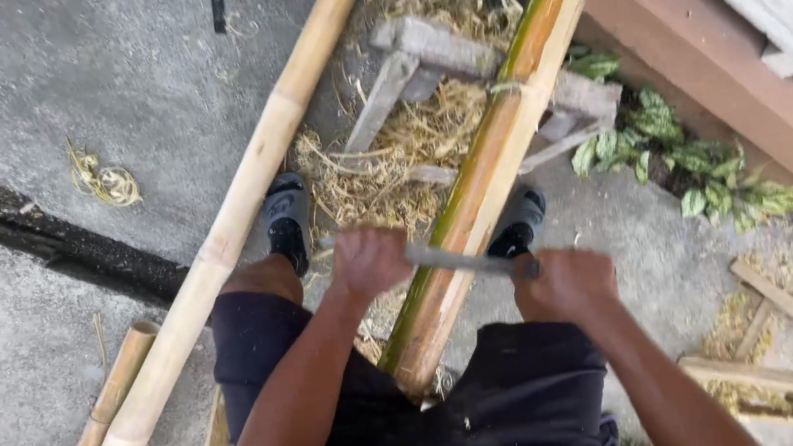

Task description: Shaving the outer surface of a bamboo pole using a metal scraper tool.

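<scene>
light: soft, even daylight | shadows: faint | blur: hands slightly smeared, perhaps motion | edges: mild distortion

Bare concrete lies open leftward; a wooden stand, shavings and leaning bamboo pole crowd ahead.

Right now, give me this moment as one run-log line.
left hand: grips blade end | right hand: grips other end | blade: across bamboo pole | pole: on wooden stand | shavings: beneath

No packages, labels, signs or screens anywhere in this shot, just an outdoor work spot on the ground.
</scene>
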